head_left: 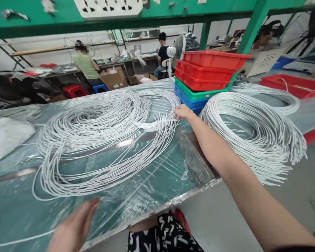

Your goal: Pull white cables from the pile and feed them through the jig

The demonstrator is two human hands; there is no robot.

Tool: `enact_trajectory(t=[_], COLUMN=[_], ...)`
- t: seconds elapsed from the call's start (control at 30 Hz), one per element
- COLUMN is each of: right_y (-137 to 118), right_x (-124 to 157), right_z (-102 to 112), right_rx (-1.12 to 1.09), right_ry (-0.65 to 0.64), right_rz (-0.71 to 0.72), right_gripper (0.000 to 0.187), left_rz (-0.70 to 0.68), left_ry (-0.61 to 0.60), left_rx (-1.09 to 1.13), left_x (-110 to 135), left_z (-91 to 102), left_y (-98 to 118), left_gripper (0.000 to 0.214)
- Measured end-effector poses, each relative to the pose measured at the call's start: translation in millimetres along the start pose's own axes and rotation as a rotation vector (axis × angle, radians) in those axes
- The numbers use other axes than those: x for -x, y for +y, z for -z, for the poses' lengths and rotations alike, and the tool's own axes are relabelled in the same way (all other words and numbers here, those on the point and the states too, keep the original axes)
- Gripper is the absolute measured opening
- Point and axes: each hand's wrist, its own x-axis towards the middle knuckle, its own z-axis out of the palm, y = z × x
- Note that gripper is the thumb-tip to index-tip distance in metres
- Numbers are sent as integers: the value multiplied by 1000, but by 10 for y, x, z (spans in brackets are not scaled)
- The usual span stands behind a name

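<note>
1 head-worn camera looks forward and down, close over the table [21,210], stacked trays [204,75] at 1 o'clock.

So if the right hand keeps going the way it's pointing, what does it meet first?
The right hand already touches the loose white wires. Straight on, up and left, it likely meets more of that coil's strands; depth is unclear.
</note>
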Motion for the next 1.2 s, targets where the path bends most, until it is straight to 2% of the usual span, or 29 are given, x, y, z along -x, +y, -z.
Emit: enact_trajectory(t=[0.1, 0.2, 0.33, 0.47, 0.6, 0.73, 1.2], right_y=[16, 55, 87, 77, 52, 56, 19], right_x=[7, -40, -90, -68, -46, -62, -4], right_z=[2, -5, -8, 7, 19, 18, 38], right_rx=[13, 22, 21, 36, 70, 110, 173], right_ry=[-17, -21, -18, -23, -22, -21, -40], right_rz=[3, 8, 9, 21, 31, 29, 30], right_gripper=[22, 24, 25, 24, 23, 23, 22], left_rz=[-170, -269, -348, -383, -333, -277, -342], left_ry=[-110, -211, -176, -139, -121, -102, -71], left_rx=[149, 243, 286, 310, 360, 423, 394], left_x=[-301, -556, -824, -1041, -1178, -1250, -1255], left_z=[-358, -620, -889, -1117, -1258, -1316, -1335], left_y=[714, 1274, 1775, 2121, 2329, 2431, 2473], left_gripper=[21, 29, 32, 30, 28, 27, 29])
